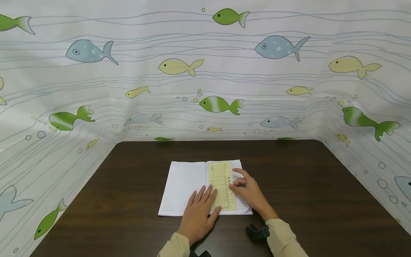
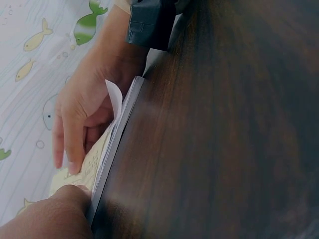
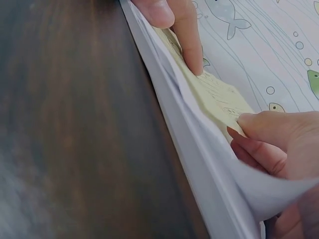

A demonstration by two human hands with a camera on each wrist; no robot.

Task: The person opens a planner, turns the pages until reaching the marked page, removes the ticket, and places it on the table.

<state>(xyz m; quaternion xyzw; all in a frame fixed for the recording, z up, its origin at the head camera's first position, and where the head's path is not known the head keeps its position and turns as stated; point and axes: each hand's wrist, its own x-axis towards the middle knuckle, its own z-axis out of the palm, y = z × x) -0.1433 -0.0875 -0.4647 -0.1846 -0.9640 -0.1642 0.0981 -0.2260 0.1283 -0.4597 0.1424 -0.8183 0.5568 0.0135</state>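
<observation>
An open lined notebook (image 1: 183,182) lies on the table, with a pale yellow printed form (image 1: 221,175) on its right page. My left hand (image 1: 199,216) rests with spread fingers over the notebook's lower middle, its fingertips and thumb on the form's lower left part. At the form's right edge, my right hand (image 1: 252,192) pinches the paper between thumb and fingers. The right wrist view shows this edge of the yellow form (image 3: 214,99) raised a little at the thumb. A white page corner (image 3: 269,189) curls up beside the right hand there.
The dark wooden table (image 1: 128,178) surrounds the notebook. Behind it and along both sides stands a white covering (image 1: 141,43) printed with fish. Black bands (image 1: 258,232) sit at both wrists, below the light sleeves (image 1: 284,237).
</observation>
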